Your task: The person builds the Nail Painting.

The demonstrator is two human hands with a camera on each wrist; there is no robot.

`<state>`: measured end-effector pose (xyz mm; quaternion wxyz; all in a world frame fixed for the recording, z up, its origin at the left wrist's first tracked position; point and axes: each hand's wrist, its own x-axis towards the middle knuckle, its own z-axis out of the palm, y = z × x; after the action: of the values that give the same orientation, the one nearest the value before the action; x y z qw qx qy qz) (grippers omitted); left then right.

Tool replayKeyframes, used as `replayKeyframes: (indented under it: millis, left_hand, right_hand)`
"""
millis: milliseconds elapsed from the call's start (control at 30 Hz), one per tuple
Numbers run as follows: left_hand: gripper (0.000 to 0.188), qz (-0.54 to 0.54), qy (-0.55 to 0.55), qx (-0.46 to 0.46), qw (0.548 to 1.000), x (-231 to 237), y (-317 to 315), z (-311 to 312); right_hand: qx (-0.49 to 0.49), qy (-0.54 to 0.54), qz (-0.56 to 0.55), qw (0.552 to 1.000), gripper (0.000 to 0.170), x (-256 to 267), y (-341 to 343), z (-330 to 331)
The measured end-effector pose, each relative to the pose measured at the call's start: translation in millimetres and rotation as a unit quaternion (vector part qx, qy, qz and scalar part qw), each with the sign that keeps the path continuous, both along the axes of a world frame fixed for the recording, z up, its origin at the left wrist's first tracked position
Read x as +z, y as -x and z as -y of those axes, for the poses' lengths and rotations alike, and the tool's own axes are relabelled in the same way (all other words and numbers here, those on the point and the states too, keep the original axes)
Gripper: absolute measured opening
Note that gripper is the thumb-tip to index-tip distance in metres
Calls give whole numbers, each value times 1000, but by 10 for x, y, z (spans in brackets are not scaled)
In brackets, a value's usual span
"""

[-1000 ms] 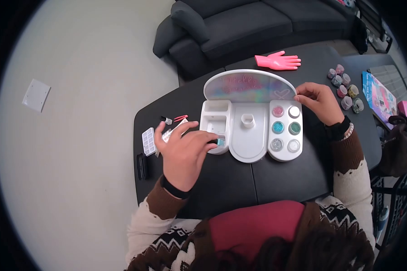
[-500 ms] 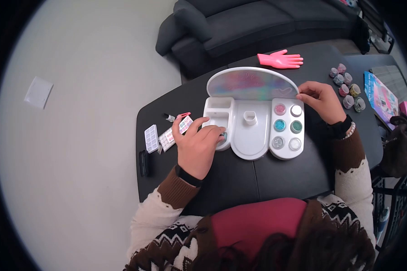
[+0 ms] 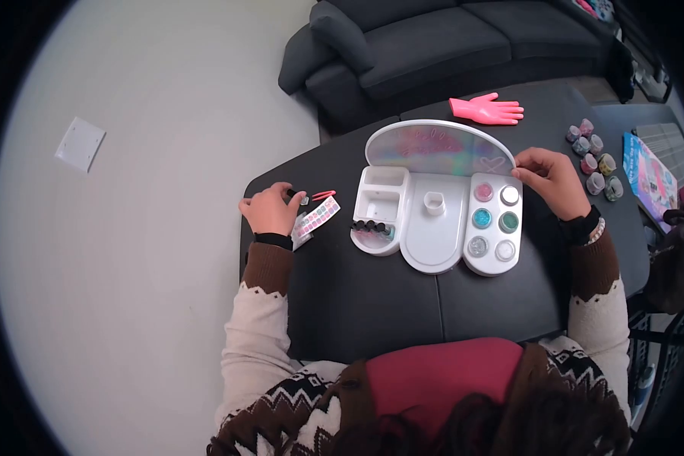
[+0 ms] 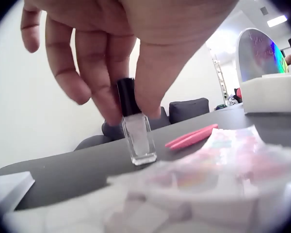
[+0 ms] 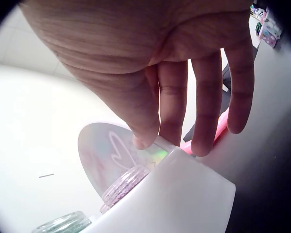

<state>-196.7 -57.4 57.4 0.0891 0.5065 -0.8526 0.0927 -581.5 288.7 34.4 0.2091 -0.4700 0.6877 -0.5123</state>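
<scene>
My left hand (image 3: 272, 211) pinches the black cap of a small clear bottle (image 4: 138, 138) between thumb and fingers; the bottle is tilted slightly, low at the table. Beside it lie pink tweezers (image 3: 324, 195) and a sticker sheet (image 3: 318, 217). My right hand (image 3: 553, 182) pinches the edge of the iridescent upright panel (image 3: 433, 150) at its right end. The white organizer (image 3: 433, 247) in front of the panel holds several glitter jars (image 3: 482, 218) on the right and black-capped bottles (image 3: 370, 226) in the front left compartment.
A pink model hand (image 3: 488, 110) lies behind the organizer. Several small jars (image 3: 596, 183) and a colourful box (image 3: 653, 178) are at the right. A dark sofa (image 3: 433, 49) stands past the table (image 3: 357, 311).
My left hand has moved left from the organizer's front compartment to the small bottle and grips its cap. My right hand keeps its hold on the panel edge.
</scene>
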Motion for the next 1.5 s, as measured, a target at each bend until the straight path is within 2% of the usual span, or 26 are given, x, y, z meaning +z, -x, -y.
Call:
replayKeyframes:
  millis: [100, 233, 300, 367, 433, 633, 667, 867, 1000, 1067, 1100, 1167, 1200, 1267, 1400, 1500]
  left_hand:
    - [23, -3, 8, -19, 1000, -156, -90, 104]
    - [16, -67, 10, -69, 995, 240, -146, -379]
    - [15, -120, 15, -195, 973, 488, -165, -792]
    - [17, -107, -1, -227, 968, 640, -178, -1148]
    - [22, -99, -12, -279, 955, 583, -187, -1342]
    - [22, -131, -35, -266, 954, 278, -40, -1506]
    - [29, -126, -21, -271, 954, 230, -35, -1494]
    - [40, -133, -11, -246, 960, 82, 13, -1439]
    - [35, -153, -15, -252, 956, 236, 72, -1359]
    - [26, -250, -83, -198, 944, 252, 81, -973]
    - [20, -201, 18, -255, 946, 203, 98, -727]
    - [15, -118, 47, -252, 960, 54, 103, -334]
    - [15, -120, 49, -251, 959, -33, 115, -202]
    - [14, -20, 47, -255, 966, -191, 159, -8]
    - [10, -1, 27, -260, 965, -306, 224, 155]
    - [9, 19, 44, -272, 961, -129, 249, 50]
  right_hand:
    - [-5, -17, -22, 1000, 13, 29, -16, 7]
    - [-3, -9, -18, 1000, 14, -18, 10, 12]
    - [0, -6, -8, 1000, 14, -54, 22, 6]
    - [-2, -8, 2, 1000, 14, -53, 16, 4]
    - [-2, -11, 8, 1000, 14, -59, 21, 10]
    - [-1, -10, 9, 1000, 14, -59, 20, 11]
    - [-3, -9, 7, 1000, 14, -56, 21, 7]
    - [-5, -13, 3, 1000, 14, -56, 18, 11]
    - [-7, -23, -18, 1000, 14, -21, 13, 2]
    - [-6, -24, -13, 1000, 14, -37, -10, -11]
    - [-4, -13, 8, 1000, 14, -52, -14, -4]
    - [1, 1, 23, 1000, 14, -58, -2, 17]
    - [0, 0, 13, 1000, 13, -65, -3, 12]
    - [-2, 1, 0, 1000, 13, -38, -4, -8]
    - [-8, -14, -8, 1000, 13, 11, -35, -16]
    - [-6, -12, -13, 1000, 14, -18, -24, -13]
